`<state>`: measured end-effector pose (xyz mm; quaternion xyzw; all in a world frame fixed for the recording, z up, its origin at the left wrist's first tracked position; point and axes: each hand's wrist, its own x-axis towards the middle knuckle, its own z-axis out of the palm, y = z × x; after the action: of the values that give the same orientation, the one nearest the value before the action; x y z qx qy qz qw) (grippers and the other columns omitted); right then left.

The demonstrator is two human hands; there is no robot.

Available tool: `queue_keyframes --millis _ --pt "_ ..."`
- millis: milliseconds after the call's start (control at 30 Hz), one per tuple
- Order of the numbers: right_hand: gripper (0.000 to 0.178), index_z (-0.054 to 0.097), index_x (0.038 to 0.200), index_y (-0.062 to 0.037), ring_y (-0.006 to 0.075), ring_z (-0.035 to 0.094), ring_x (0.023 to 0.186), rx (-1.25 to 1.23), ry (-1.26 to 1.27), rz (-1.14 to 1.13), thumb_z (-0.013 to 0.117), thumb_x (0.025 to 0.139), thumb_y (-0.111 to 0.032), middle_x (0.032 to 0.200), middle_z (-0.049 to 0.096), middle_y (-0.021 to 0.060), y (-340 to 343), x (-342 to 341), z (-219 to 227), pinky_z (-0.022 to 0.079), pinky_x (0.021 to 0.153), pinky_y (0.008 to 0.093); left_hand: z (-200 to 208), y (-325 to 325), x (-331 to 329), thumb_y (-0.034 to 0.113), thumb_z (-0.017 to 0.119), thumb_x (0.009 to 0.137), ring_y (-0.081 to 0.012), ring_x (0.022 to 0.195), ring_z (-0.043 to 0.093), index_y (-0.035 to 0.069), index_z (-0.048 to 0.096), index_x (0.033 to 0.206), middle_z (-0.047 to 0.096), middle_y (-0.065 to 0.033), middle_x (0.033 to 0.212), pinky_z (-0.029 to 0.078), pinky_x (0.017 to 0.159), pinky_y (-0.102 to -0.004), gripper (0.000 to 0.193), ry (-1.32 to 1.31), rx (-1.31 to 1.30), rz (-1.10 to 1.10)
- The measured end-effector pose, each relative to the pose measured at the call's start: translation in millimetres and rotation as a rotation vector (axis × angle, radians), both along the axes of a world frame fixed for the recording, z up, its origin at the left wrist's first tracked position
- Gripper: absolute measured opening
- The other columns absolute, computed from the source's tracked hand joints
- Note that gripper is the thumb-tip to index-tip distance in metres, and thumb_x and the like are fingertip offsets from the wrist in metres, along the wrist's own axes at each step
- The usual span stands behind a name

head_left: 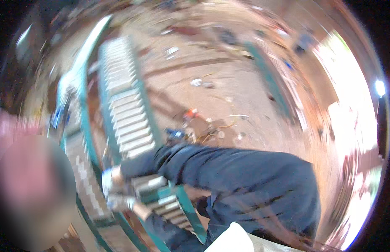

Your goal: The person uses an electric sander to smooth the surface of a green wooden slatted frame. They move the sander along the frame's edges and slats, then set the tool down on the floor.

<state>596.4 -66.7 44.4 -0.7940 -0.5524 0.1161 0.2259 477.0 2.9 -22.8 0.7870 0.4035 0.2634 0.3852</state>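
Motion smears the whole view. Both my arms, in dark navy sleeves, reach leftward across a long green metal frame with rows of pale slats [130, 122]. My right hand [108, 181], in a whitish-blue glove, is at the frame's left edge. Just below it is my left hand [121, 203], in a pale glove, close beside the right one. The fingers of both are too blurred to read, and whether they grip anything does not show. A second green frame with pale slats [81, 157] runs alongside to the left.
A person [35, 189] is close at the left. On the brown floor lie an orange item [192, 113], a blue tool-like item [174, 134], yellowish cords [230, 124] and white scraps [196, 82]. A long green beam [268, 77] lies at the right, near a bright opening [354, 113].
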Motion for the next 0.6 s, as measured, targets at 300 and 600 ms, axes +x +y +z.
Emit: queue_keyframes --millis 300,600 --pt "0.034 0.069 0.091 -0.0129 0.0276 0.066 0.087 -0.061 -0.159 -0.043 0.078 0.059 -0.022 0.088 0.068 0.0086 84.8 -72.2 34.1 0.053 0.073 0.0383 -3.2 29.7 -44.0 0.023 0.052 0.093 -0.0335 0.081 0.058 -0.004 0.057 0.093 0.064 -0.0220 0.091 0.048 0.076 -0.0433 0.028 0.038 0.029 -0.135" --pt "0.028 0.068 0.089 -0.0129 0.0257 0.066 0.087 -0.104 -0.205 0.211 0.076 0.063 -0.020 0.086 0.068 0.0066 152.4 -173.7 22.0 0.052 0.072 0.0409 -13.7 89.3 -75.9 0.023 0.052 0.094 -0.0305 0.080 0.057 -0.003 0.057 0.091 0.064 -0.0203 0.090 0.048 0.075 -0.0424 0.027 0.039 0.017 -0.132"
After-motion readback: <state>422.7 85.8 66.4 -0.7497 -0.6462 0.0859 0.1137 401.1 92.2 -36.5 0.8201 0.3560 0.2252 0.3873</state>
